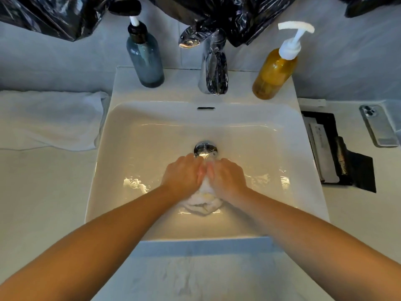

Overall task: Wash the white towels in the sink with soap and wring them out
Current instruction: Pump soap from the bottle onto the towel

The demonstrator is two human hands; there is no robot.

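A small white towel (202,202) lies bunched and wet in the water of the white sink (134,135), just in front of the chrome drain (205,148). My left hand (183,174) and my right hand (227,175) sit side by side on top of it, fingers curled down into the cloth and gripping it. Most of the towel is hidden under my hands; only its near folds show. An amber soap pump bottle (274,76) stands on the sink's back right ledge. A second white towel (50,120) lies folded on the counter to the left.
The chrome faucet (213,68) rises at the back centre, partly wrapped in black plastic. A grey-blue pump bottle (145,59) stands at the back left. On the right counter lie a black tray (332,148) with packets and a phone (378,128).
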